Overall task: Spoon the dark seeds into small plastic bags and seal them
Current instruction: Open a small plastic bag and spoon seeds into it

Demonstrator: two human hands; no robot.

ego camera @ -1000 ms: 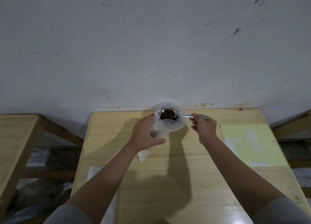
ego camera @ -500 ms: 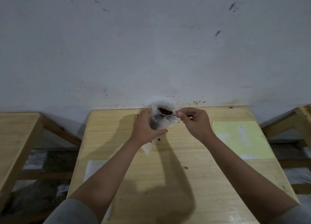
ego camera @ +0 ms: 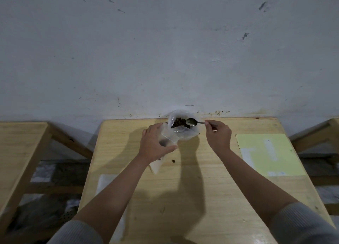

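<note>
The left hand (ego camera: 155, 143) grips a small plastic bag (ego camera: 166, 139), with the thumb in front and the fingers curled around the far side. The bag is clear and something dark shows inside, at its lower part. A white corner of it hangs below the wrist, near the table. The right hand (ego camera: 218, 136) pinches the handle of a metal spoon (ego camera: 194, 122). The bowl of the spoon looks empty and hangs over the open mouth of a bigger clear bag (ego camera: 183, 126), which stands at 12 o'clock of the wooden table (ego camera: 183, 198), just at the wall. Inside this bigger bag lie the dark seeds (ego camera: 178, 122), a little to 9 o'clock of the spoon bowl. The small bag is just beside the bigger one, at its 8 o'clock side, and they seem to touch.

One single dark seed (ego camera: 173, 161) lies on the table, at 5 o'clock from the left hand. At 3 o'clock of the table there is a pale yellow sheet (ego camera: 266, 152) with white patches. At 8 o'clock, partly under the left forearm, lies a flat white sheet (ego camera: 105, 185). Another wooden table (ego camera: 20, 148) stands further at 9 o'clock, well apart.
</note>
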